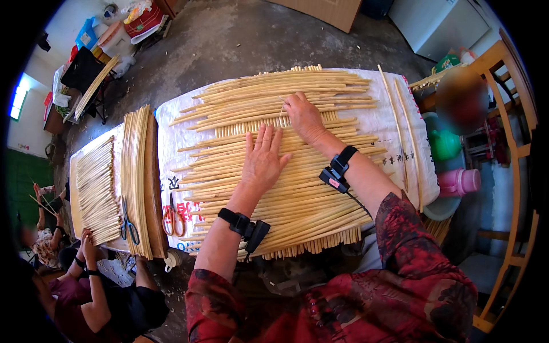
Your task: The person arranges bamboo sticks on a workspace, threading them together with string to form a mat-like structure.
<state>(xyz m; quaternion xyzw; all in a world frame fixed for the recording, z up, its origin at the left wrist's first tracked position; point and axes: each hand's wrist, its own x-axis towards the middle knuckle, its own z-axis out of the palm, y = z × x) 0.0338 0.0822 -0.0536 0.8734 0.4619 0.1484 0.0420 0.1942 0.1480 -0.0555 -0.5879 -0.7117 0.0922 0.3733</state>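
Long pale plant stalks lie side by side across a white printed cloth, forming a mat-like layer. Through a gap near the far side, shorter stalks show, running crosswise underneath. My left hand rests palm down on the layer with its fingers apart, the fingertips at this gap. Just beyond it on the right, my right hand pinches a thin light strand that reaches down to the gap. Whether it is thread or a thin strip I cannot tell. Orange-handled scissors lie left of the stalks.
Two loose stalks lie at the cloth's right side. On the adjoining left table are a stalk bundle, dark-handled scissors and a slatted stalk panel; a co-worker's hands touch its edge. A wooden chair frame stands right.
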